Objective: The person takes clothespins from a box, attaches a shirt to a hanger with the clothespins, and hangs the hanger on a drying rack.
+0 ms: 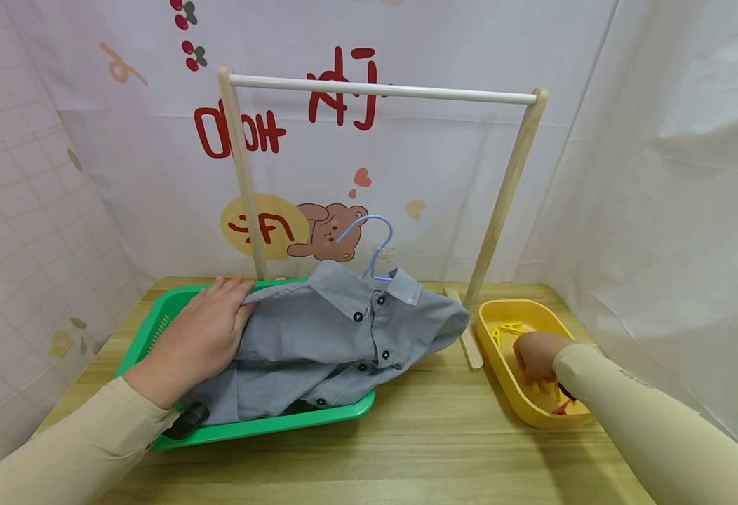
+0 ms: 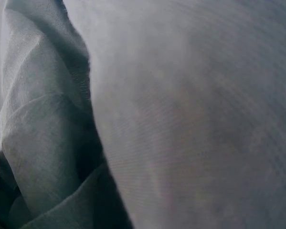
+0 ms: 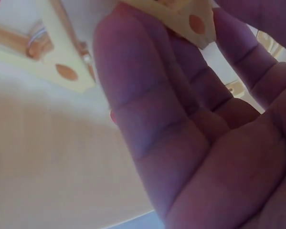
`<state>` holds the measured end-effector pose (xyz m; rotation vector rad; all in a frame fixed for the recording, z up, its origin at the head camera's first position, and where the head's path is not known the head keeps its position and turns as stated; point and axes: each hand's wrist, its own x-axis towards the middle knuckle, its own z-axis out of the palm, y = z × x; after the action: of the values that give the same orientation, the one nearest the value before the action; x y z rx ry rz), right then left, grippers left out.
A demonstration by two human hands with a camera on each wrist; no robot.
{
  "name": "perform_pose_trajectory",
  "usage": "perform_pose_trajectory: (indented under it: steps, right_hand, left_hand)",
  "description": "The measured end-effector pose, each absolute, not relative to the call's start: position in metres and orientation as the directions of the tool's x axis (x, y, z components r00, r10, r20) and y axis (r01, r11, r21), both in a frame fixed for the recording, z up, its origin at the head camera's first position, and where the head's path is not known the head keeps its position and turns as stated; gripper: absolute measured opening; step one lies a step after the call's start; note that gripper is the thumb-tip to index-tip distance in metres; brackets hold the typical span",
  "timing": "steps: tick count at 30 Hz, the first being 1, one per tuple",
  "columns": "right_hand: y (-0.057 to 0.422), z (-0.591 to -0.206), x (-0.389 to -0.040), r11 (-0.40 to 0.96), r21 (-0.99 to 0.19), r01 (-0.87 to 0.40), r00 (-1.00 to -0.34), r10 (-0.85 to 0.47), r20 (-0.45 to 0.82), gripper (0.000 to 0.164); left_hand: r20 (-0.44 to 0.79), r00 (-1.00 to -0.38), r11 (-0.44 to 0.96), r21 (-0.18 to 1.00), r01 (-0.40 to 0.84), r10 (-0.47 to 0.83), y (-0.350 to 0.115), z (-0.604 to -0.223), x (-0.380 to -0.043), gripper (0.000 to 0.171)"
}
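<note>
A grey button-up shirt lies bunched in and over a green basket, with a blue hanger in its collar. My left hand grips the shirt at its left side, over the basket. Grey cloth fills the left wrist view and hides most of that hand. On the right, my right hand reaches down into a yellow basket. In the right wrist view, its curled fingers pinch a yellow clothespin. Another yellow clothespin lies beside the fingertips.
Behind the shirt stands a rack with a white rail and wooden posts. One rack foot lies between the two baskets. Yellow clothespins and a red clothespin lie in the yellow basket on the wooden table.
</note>
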<state>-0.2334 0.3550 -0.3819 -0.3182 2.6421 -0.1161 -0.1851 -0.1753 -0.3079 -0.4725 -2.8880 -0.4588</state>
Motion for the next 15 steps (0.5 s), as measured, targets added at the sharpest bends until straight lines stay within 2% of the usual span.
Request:
perform_pose_trajectory:
  steps: [5,12,15]
  right_hand:
    - [0.356,-0.38,-0.234,0.963,-0.083,-0.257,-0.865,-0.267,-0.425,0.02]
    - [0.362,-0.383,-0.24,0.931,0.022,-0.363,-0.868,-0.33,-0.372,0.007]
    - [0.367,-0.386,-0.244,0.927,0.017,-0.376,-0.873,-0.348,-0.343,0.014]
  left_hand:
    - [0.221,-0.935,0.903,0.272,0.334,0.279,-0.176,-0.308,-0.184,0.05]
    - [0.22,-0.934,0.903,0.269,0.335,0.281,-0.176,-0.308,-0.185,0.05]
    - [0.219,-0.935,0.904,0.267,0.333,0.28,-0.176,-0.308,-0.185,0.049]
